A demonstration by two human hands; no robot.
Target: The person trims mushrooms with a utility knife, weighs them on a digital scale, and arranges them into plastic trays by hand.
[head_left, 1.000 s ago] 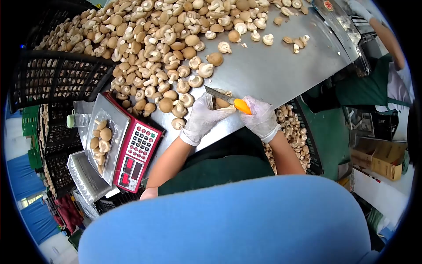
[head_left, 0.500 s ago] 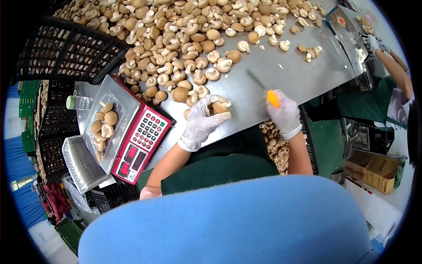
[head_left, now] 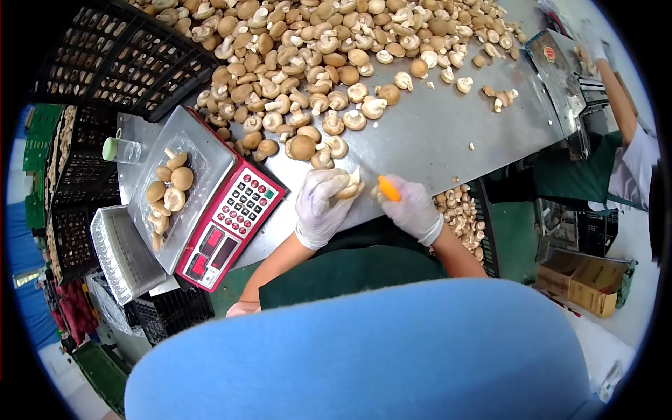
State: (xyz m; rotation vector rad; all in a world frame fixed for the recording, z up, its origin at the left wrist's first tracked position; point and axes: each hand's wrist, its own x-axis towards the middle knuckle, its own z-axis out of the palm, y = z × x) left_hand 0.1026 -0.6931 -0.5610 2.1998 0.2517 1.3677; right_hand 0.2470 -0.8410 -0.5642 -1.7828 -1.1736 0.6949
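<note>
My left hand (head_left: 320, 208), in a whitish glove, is closed around a mushroom (head_left: 351, 185) whose pale stem points up. Close beside it on the right, my gloved right hand (head_left: 414, 211) grips a knife by its orange handle (head_left: 389, 188). Its blade can hardly be made out now. A large heap of brown-capped mushrooms (head_left: 301, 147) spreads over the metal table (head_left: 448, 140) beyond both hands. To the left, a red and white digital scale (head_left: 234, 213) carries a clear tray with several mushrooms (head_left: 173, 200) on it.
Black crates (head_left: 126, 59) stand at the left, near a green-capped bottle (head_left: 120, 150) and stacked clear trays (head_left: 126, 255). A crate of mushrooms (head_left: 462, 217) sits below the table edge by my right arm. Another person's arm (head_left: 619, 101) reaches in at far right, above cardboard boxes (head_left: 595, 283).
My right hand has moved left with the knife, up to my left hand. The left hand has turned the mushroom so its stem points up. The view has shifted slightly.
</note>
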